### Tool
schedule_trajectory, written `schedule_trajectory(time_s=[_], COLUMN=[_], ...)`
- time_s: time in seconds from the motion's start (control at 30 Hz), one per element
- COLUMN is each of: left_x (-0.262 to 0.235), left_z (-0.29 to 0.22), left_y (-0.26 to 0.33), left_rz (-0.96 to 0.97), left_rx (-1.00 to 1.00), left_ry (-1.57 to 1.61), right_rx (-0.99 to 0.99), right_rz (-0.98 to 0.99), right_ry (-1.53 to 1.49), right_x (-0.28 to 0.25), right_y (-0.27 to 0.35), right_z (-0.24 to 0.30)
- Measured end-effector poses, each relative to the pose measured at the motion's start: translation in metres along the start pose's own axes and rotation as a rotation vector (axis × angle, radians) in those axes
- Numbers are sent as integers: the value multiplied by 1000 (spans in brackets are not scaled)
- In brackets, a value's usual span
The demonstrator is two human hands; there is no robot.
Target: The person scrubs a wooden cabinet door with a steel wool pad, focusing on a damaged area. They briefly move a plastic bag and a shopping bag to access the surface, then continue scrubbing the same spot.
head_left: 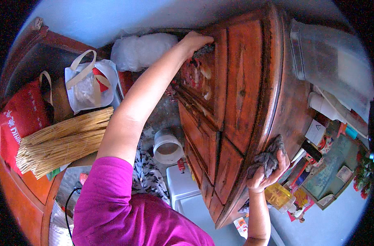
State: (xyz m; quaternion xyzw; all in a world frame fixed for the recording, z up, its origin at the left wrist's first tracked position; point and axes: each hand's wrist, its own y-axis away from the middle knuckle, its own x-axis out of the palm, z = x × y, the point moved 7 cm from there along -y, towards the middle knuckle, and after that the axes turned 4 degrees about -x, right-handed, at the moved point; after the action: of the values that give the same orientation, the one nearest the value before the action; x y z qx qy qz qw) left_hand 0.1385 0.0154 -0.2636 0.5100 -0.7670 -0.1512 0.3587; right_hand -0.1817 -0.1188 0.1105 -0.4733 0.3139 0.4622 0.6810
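Note:
A dark reddish-brown wooden cabinet [241,78] with carved panels stands before me. My left hand [197,43] reaches far across to its front, by a panel with a coloured picture [201,76]. Its fingers are curled over a dark grey rag [205,50], pressed against the wood; part of the rag is hidden. At the near end of the cabinet's top edge is my right hand [269,174], with a crumpled grey rag [271,158] between its fingers and the wood. The thumb and fingers are bent around this rag.
Atop the cabinet are a translucent plastic bin [330,57], a jar of yellow liquid [279,197] and small items. A white bucket [167,148] and pale plastic stool [182,180] stand below. To the left lie a straw-coloured stick bundle [66,137], a white bag [92,84] and a red bag [25,119].

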Motion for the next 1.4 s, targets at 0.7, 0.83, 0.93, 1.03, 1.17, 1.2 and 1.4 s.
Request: schedule_trajectory(time_s=[0.7, 0.83, 0.93, 1.03, 1.17, 1.2, 1.4], left_x=[-10, 4, 42, 13, -21, -11, 5], left_z=[39, 31, -28, 3, 22, 8, -5], left_y=[50, 57, 122, 89, 53, 65, 87], left_rz=[-519, -375, -495, -634, -544, -524, -563], left_rx=[483, 395, 820, 717, 496, 582, 719], left_ry=[-321, 71, -175, -321, -363, -349, -313], right_rx=[18, -1, 26, 11, -8, -1, 24], right_rz=[15, 1, -7, 14, 11, 9, 10], right_ry=[20, 3, 34, 47, 5, 2, 5], right_x=[-1, 1, -4, -2, 0, 0, 0], right_y=[1, 1, 8, 2, -1, 1, 2], right_z=[-1, -1, -3, -1, -1, -1, 0])
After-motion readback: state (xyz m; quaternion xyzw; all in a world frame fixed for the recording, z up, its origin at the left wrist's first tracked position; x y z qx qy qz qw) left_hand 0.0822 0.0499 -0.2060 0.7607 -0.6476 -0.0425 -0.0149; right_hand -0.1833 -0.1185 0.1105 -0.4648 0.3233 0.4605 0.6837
